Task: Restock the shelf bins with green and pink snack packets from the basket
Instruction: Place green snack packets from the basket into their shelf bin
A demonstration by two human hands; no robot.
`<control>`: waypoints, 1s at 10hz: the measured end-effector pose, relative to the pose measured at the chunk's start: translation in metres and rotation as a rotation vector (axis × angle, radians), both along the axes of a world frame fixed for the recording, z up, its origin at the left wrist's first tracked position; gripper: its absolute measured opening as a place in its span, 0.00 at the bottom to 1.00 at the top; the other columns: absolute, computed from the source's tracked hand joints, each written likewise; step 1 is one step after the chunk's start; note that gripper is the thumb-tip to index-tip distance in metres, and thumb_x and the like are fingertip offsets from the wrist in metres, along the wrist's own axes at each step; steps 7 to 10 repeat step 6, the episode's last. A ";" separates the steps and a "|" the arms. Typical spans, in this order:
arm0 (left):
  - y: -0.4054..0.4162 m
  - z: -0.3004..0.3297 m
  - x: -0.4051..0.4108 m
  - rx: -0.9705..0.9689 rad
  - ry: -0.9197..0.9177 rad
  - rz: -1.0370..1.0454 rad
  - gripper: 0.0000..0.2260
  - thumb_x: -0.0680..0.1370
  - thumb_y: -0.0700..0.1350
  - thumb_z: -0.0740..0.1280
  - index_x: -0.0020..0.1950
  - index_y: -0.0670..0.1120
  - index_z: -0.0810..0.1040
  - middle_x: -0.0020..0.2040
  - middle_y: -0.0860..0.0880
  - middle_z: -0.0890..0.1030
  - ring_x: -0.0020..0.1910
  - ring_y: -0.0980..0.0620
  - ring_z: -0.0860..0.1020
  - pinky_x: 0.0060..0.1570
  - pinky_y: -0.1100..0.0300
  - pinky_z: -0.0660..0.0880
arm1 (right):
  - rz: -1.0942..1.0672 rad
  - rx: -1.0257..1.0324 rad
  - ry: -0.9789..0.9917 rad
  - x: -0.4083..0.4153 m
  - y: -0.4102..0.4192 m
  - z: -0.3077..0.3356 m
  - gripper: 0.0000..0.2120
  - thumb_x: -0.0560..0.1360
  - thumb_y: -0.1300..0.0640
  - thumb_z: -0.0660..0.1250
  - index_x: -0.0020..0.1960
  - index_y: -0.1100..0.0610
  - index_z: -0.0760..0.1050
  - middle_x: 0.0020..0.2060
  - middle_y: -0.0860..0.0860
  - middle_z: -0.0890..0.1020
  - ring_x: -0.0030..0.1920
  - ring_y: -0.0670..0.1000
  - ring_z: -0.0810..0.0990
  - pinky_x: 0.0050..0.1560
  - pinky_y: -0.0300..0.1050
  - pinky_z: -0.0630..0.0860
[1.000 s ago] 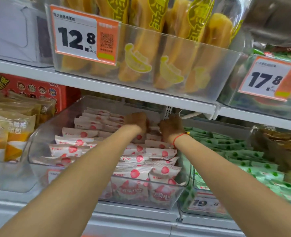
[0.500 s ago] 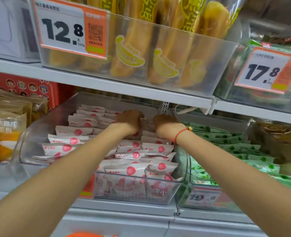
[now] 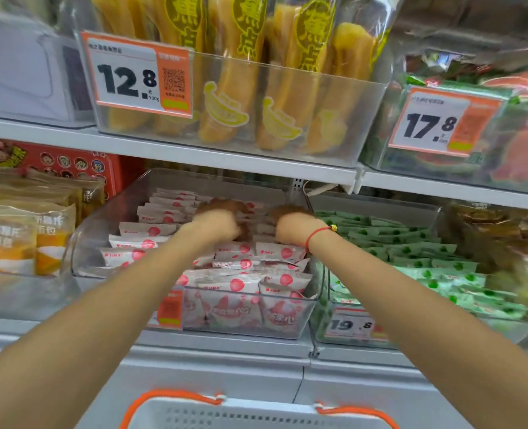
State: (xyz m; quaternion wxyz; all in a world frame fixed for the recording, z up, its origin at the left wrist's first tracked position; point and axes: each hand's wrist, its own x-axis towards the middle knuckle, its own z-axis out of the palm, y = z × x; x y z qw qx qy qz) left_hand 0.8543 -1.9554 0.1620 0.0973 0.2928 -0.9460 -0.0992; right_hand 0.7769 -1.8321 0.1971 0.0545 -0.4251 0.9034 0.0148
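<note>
Both of your hands reach deep into the clear bin (image 3: pixel 287 317) of pink packets (image 3: pixel 234 284); your left hand (image 3: pixel 222 219) and right hand (image 3: pixel 293 224) sit side by side over the rear rows, fingers bent down among the packets, but blur hides whether either one actually has hold of anything, so I cannot tell. Green packets (image 3: pixel 442 267) fill the neighbouring bin toward the shelf's right end; the basket (image 3: pixel 256 413) waits below the shelf's front edge, a white perforated plastic rim with orange handles. Risks, as I judge them: the packets are thin, glossy, pillow-shaped film and lie in overlapping rows, so pressing at the rear may slide the front row up against the bin's low front wall; your forearms cross that front row and could drag packets out on withdrawal; the bin's smooth rigid plastic may shift on the shelf.
</note>
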 end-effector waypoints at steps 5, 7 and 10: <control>0.024 -0.016 0.081 0.019 -0.301 0.029 0.24 0.83 0.57 0.43 0.79 0.55 0.47 0.79 0.49 0.47 0.77 0.45 0.46 0.73 0.47 0.41 | 0.006 -0.076 -0.159 0.043 0.029 -0.050 0.27 0.82 0.44 0.43 0.78 0.53 0.49 0.77 0.57 0.52 0.76 0.62 0.49 0.73 0.61 0.40; 0.028 -0.025 0.086 -0.008 -0.192 0.034 0.22 0.83 0.55 0.43 0.78 0.55 0.50 0.79 0.51 0.50 0.78 0.46 0.47 0.73 0.48 0.41 | 0.001 -0.126 -0.190 0.041 0.027 -0.060 0.27 0.82 0.45 0.43 0.78 0.52 0.47 0.77 0.56 0.49 0.76 0.61 0.46 0.73 0.58 0.37; 0.028 -0.025 0.086 -0.008 -0.192 0.034 0.22 0.83 0.55 0.43 0.78 0.55 0.50 0.79 0.51 0.50 0.78 0.46 0.47 0.73 0.48 0.41 | 0.001 -0.126 -0.190 0.041 0.027 -0.060 0.27 0.82 0.45 0.43 0.78 0.52 0.47 0.77 0.56 0.49 0.76 0.61 0.46 0.73 0.58 0.37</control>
